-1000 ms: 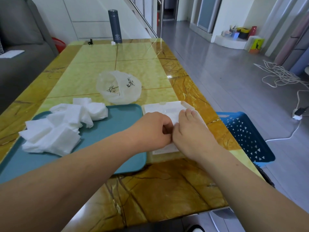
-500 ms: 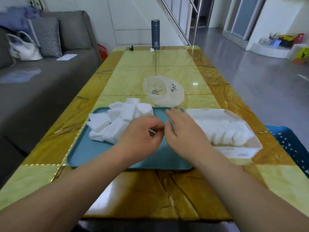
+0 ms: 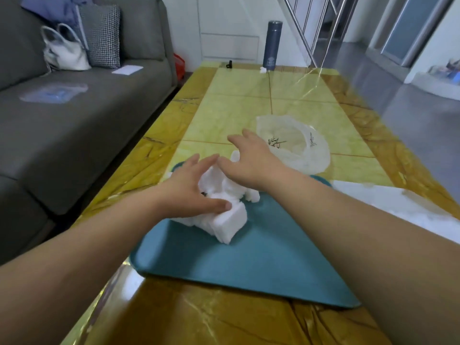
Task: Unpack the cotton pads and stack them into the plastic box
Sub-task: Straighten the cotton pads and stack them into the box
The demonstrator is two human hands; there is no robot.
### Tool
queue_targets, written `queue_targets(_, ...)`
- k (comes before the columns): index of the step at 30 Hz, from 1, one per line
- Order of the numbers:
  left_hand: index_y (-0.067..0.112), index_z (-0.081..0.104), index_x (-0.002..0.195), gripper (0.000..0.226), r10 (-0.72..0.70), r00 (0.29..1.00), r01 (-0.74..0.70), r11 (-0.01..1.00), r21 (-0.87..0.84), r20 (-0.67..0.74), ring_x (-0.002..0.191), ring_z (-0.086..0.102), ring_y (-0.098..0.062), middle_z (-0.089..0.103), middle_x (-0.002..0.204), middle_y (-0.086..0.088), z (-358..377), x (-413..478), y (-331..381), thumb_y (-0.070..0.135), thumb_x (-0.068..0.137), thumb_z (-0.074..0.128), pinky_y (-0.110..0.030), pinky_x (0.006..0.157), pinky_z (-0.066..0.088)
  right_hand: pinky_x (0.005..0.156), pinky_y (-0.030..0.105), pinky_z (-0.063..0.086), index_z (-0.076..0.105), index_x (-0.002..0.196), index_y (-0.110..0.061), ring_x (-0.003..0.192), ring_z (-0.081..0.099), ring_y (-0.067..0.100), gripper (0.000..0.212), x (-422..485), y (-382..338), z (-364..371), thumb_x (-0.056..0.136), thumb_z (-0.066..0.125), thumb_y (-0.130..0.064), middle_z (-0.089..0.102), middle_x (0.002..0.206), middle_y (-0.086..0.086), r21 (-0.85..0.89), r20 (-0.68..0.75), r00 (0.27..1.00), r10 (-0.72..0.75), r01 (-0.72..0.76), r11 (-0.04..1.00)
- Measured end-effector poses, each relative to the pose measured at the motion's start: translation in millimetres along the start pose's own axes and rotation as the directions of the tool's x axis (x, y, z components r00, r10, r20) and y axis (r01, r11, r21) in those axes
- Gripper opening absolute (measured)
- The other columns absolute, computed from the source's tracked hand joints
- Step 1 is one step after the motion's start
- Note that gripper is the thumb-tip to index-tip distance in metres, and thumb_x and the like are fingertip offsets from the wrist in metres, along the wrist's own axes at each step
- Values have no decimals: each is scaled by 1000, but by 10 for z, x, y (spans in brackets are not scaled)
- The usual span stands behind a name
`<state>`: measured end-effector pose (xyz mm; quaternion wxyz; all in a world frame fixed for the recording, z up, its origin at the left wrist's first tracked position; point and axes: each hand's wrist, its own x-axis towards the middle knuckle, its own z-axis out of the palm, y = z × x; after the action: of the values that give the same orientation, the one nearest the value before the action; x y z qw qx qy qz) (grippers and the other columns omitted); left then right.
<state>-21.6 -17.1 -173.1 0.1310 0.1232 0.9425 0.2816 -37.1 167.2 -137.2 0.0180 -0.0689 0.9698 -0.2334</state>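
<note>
A loose pile of white cotton pads [image 3: 230,220] lies on the far left part of a teal tray [image 3: 261,265]. My left hand [image 3: 191,192] is spread over the pile from the left, its thumb resting on the front stack and its fingers stretched out. My right hand [image 3: 246,163] reaches across the back of the pile with straight, spread fingers and holds nothing. The white plastic box [image 3: 398,202], blurred, stands to the right of the tray with pads in it. The empty clear pad bag [image 3: 298,145] lies crumpled beyond the tray.
A grey flask [image 3: 272,44] stands at the far end of the yellow-green table [image 3: 236,108]. A grey sofa [image 3: 74,108] with a white handbag runs along the left. Grey floor lies to the right.
Both hands moved from the tray's middle up and left onto the pad pile and opened out. The view turned left, so the box now sits at the right edge.
</note>
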Motion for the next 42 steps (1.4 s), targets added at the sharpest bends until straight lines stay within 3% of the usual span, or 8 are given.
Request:
queue_targets(5,54,22,156,106,61,998,-62,991,118,17,157,15,-18,19,170,11,217,123,-113,90,62,57,-50,125,23,124,50,25,38,158,-28,157,19,34,75,479,174,103,90,56,-54,19,171,12,15,160,976,148,-153,988)
queue_targets(9,52,26,156,102,71,996,-77,986,147,45,157,14,-19,16,170,15,214,100,-120,90,64,49,-48,126,19,82,35,51,71,113,-16,107,66,31,28,534,305,120,90,62,-29,70,114,6,171,169,970,174,-203,964)
queue_targets(17,50,35,153,96,102,994,-105,990,98,42,156,19,-15,21,169,15,262,-37,49,85,66,53,-47,125,23,88,30,51,74,112,-18,107,65,19,23,136,327,14,93,61,-22,72,113,-2,80,-1,999,34,-33,996)
queue_targets(26,43,45,150,67,160,986,-162,986,43,44,153,29,-12,23,169,12,476,-379,686,58,89,69,-38,123,29,101,29,44,53,146,-22,132,54,21,44,-773,667,-128,102,53,-24,55,149,-1,173,-11,986,169,-164,971)
queue_targets(31,30,57,144,50,214,953,-166,961,222,-216,149,34,-26,40,162,0,507,-625,895,37,95,67,-43,121,25,110,27,37,52,148,-22,140,48,20,47,-1234,664,-291,102,53,-14,51,153,0,155,-154,980,128,-104,982)
queue_targets(34,23,74,116,23,298,881,-258,953,156,-366,110,60,-24,67,119,1,548,-856,1033,25,93,68,-40,94,48,83,15,46,60,139,-27,109,61,9,46,-1488,553,-356,99,48,-6,57,140,-6,307,-178,966,186,-125,944)
queue_targets(39,28,61,73,32,206,973,-178,956,232,-103,83,59,-17,63,80,8,827,-1041,1165,55,90,61,-35,69,49,83,20,46,68,127,-19,111,62,12,45,-1802,467,-263,91,48,1,67,119,-4,519,-17,946,324,-268,812)
queue_targets(42,33,59,86,38,135,990,-111,928,355,-43,95,57,-18,53,93,9,940,-1002,1140,71,84,57,-37,77,51,78,18,47,70,118,-23,104,62,14,41,-1886,526,-171,90,52,1,68,114,-3,478,70,937,343,-334,812)
